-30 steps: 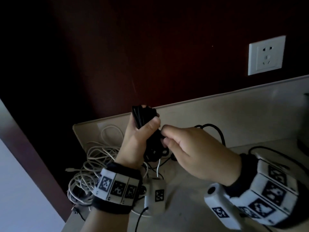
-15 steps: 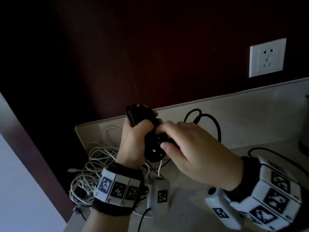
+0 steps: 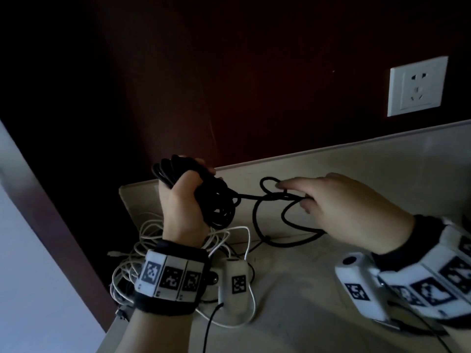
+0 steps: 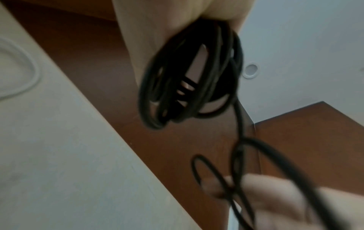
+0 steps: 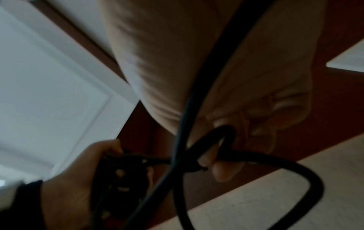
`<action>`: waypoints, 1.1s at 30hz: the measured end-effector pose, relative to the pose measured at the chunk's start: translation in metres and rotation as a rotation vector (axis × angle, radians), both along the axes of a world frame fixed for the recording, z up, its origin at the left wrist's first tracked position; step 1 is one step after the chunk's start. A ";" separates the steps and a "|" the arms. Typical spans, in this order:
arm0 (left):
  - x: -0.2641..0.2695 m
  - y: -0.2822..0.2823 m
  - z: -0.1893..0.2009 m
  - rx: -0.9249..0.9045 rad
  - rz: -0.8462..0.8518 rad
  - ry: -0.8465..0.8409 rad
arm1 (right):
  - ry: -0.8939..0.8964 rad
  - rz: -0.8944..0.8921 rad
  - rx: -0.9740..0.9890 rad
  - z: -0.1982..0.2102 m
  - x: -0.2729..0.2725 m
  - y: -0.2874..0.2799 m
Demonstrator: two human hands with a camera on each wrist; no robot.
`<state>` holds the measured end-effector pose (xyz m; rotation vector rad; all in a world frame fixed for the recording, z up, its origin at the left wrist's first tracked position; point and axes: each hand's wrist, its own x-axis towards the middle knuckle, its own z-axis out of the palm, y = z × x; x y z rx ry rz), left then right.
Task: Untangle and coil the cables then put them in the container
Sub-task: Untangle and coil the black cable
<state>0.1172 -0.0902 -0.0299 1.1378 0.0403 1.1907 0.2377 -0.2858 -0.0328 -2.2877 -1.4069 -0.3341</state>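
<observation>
Beige counter (image 3: 331,289) under dark wall: left hand (image 3: 183,202) fist-grips black cable (image 3: 216,202) coil; right hand (image 3: 349,207), close 0.5 s ago, now pulled away w/ fingers pinching 1 loop. Coiling unfinished; white cables (image 3: 142,250) wait.

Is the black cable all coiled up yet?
Not yet. The left hand grips a coil, but the black cable trails loose through the right hand.

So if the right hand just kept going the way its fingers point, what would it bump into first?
Most likely the left hand and the black cable bundle it grips: the right hand points left along the taut cable strand towards them. Depth is hard to judge here.
</observation>
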 end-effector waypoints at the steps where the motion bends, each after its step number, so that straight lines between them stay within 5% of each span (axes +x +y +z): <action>1: 0.000 0.004 0.000 -0.034 -0.007 -0.015 | 0.061 0.012 -0.020 0.002 0.005 -0.002; 7: -0.004 0.018 0.001 -0.099 0.021 -0.050 | 0.264 -0.117 -0.071 0.010 0.042 -0.019; 12: 0.006 -0.005 -0.002 0.007 0.075 0.068 | 0.073 -0.171 -0.007 0.008 0.037 -0.016; 18: 0.014 -0.025 -0.007 0.032 0.077 0.175 | 0.190 0.230 0.342 0.015 -0.024 -0.009; 21: 0.015 -0.034 -0.008 0.066 0.070 0.176 | 0.210 0.321 0.341 0.002 -0.047 0.007; 28: 0.009 -0.030 -0.003 0.039 0.024 0.127 | 0.001 0.109 0.253 -0.023 -0.027 0.023; 33: 0.006 -0.014 0.000 -0.022 0.067 0.068 | 0.042 0.025 0.158 -0.021 -0.005 0.018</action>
